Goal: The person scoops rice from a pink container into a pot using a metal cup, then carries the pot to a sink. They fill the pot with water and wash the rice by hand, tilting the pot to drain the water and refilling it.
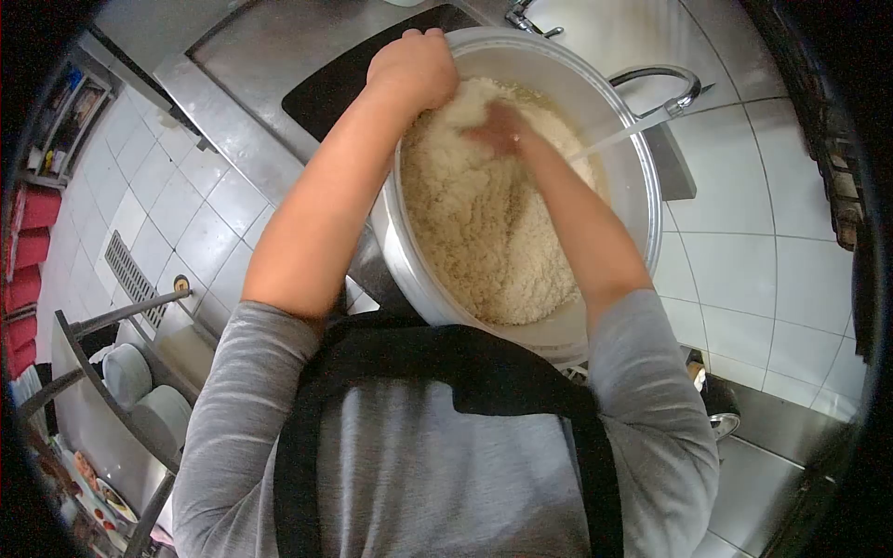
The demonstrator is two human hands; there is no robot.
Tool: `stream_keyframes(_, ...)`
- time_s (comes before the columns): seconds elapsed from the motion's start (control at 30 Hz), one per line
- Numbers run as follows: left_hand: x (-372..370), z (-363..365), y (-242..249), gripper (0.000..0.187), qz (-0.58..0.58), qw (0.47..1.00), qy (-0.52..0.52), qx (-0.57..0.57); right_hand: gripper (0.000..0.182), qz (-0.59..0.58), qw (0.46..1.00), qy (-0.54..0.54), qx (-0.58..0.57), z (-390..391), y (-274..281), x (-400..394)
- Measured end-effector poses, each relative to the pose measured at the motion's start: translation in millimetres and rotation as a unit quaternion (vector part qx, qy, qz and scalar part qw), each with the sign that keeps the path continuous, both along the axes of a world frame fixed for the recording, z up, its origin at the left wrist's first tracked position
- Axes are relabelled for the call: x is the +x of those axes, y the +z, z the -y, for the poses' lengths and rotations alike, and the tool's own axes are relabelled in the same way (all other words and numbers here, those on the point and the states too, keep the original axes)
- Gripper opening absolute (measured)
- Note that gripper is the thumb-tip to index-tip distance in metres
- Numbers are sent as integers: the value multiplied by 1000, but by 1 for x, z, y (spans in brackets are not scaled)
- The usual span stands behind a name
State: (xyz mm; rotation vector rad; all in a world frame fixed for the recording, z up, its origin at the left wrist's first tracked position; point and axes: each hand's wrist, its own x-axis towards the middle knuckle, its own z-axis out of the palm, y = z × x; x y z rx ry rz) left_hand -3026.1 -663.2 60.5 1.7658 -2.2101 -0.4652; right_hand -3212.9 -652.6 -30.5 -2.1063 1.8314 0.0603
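Rice (502, 251), off-white, ridged, cloudy toward far side, in round tub (395, 244); left hand (415, 69) curled around far-left rim; right hand (499, 128) blurred, openness and hold unclear.

The single head view looks forward and steeply down from above the chest, close over the tub (393, 251) and both forearms (321, 200).

White tiles (721, 270) line the wall on the right. On the left, a drain grate (133, 270) runs through the pale tiled floor (206, 212), near a metal cart (88, 391) and red bins (28, 279).
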Motion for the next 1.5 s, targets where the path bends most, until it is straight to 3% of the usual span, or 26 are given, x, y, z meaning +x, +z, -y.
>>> stream_keyframes(0.03, 0, 0, 1, 42, -2, 1000, 3, 1, 74, -73, 996, 44, -6, -14, 0, 15)
stream_keyframes(0.1, 0, -1, 2, 42, -3, 1000, 6, 2, 84, -88, 972, 145, 164, -67, 52, 43)
stream_keyframes(0.23, 1, -4, 4, 42, -14, 1000, 6, -2, 62, -153, 925, 345, 50, -134, 47, -8)
stream_keyframes(0.33, 1, -7, 4, 42, -9, 1000, 7, -8, 44, -62, 966, 247, 43, -114, -17, -81)
stream_keyframes(0.43, 1, -4, 2, 42, -21, 1000, 10, -8, 35, -73, 994, 29, 76, -72, -3, -79)
stream_keyframes(0.5, 1, 2, -1, 42, -31, 999, 15, -6, 31, -85, 988, 63, -109, -53, 17, -77)
stream_keyframes(0.57, 2, 4, -3, 41, -32, 999, 10, -6, 30, 85, 995, -35, -42, -14, 30, -85)
stream_keyframes(0.67, 1, 1, 0, 40, -29, 1000, 6, -3, 31, 296, 947, -125, 27, 54, 1, -94)
stream_keyframes(0.73, 1, -2, 1, 41, -20, 1000, 5, 0, 28, 451, 853, -203, 169, 65, -3, -52)
stream_keyframes(0.8, 1, -2, 3, 41, -10, 1000, 6, -2, 28, 339, 924, -58, 166, 67, -16, 7)
stream_keyframes(0.83, 1, -2, 4, 42, -12, 1000, 8, 3, 33, 379, 904, 39, 195, 49, -13, 27)
stream_keyframes(0.9, 0, -4, 7, 42, -18, 1000, 10, 18, 43, 230, 911, 198, 280, 0, 16, 66)
stream_keyframes(0.93, 1, -4, 5, 42, -21, 1000, 9, 15, 48, 36, 910, 255, 324, -21, 34, 81)
stream_keyframes(1.0, 2, -2, 1, 42, -26, 1000, 5, 7, 50, -65, 887, 341, 306, -73, 42, 84)
stream_keyframes(1.07, 1, -3, 1, 41, -14, 1000, 9, 6, 47, -64, 886, 427, 166, -104, 26, 40)
stream_keyframes(1.13, 0, -7, 1, 41, -4, 1000, 8, 3, 46, -186, 861, 369, 297, -105, 58, 16)
stream_keyframes(1.2, 0, -7, 3, 41, 2, 1000, 11, -3, 45, -73, 927, 345, 130, -127, 94, -26)
stream_keyframes(1.3, 0, -3, 2, 42, -5, 1000, 14, 16, 44, -12, 920, 391, 19, -179, 97, -46)
stream_keyframes(1.4, 1, -7, 4, 42, -22, 1000, 17, 11, 48, -139, 908, 361, 160, -193, 79, -8)
stream_keyframes(1.5, 1, -6, 3, 41, -10, 1000, 16, 12, 43, -232, 901, 333, 155, -164, 4, 10)
